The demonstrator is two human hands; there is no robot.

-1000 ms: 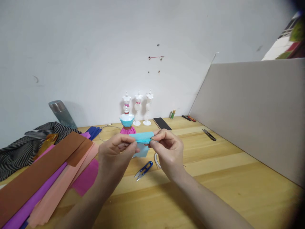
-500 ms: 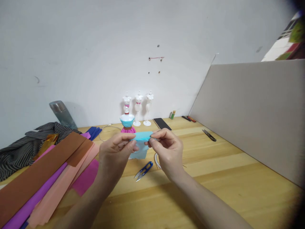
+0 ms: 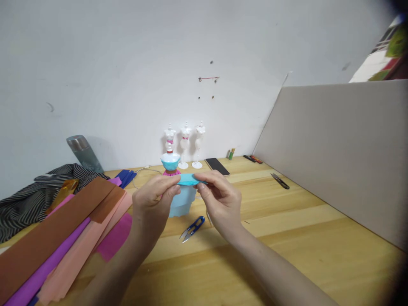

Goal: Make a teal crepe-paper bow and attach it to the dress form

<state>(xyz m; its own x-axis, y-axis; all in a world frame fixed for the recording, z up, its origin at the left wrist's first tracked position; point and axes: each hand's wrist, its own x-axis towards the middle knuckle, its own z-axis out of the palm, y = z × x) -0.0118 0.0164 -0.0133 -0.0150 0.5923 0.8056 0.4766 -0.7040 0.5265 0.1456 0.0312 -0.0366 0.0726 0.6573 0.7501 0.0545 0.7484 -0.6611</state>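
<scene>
A folded strip of light-blue crepe paper [image 3: 188, 180] is stretched level between my two hands. Its left end is pinched by the thumb and fingers of my left hand [image 3: 154, 197]; the right end is in the pinch of my right hand [image 3: 221, 199]. Paler blue paper [image 3: 183, 203] shows just below the strip; whether it is joined to it I cannot tell. Blue thread snips [image 3: 193, 229] lie on the table under my hands, blades apart. Behind the strip stands a small dress form [image 3: 170, 161] in a blue, brown and pink paper outfit.
Three white dress forms [image 3: 185, 142] stand by the wall, with a phone [image 3: 217, 166] beside them. Coloured paper strips [image 3: 60, 233], striped cloth [image 3: 25, 199] and a flask [image 3: 84, 153] lie left. Black-handled snips [image 3: 280, 181] rest near the right-hand panel [image 3: 344, 148].
The thumbs have shifted on the strip, and its folded edge now faces me more squarely. My right hand has drawn slightly left. More of the paler blue paper shows below.
</scene>
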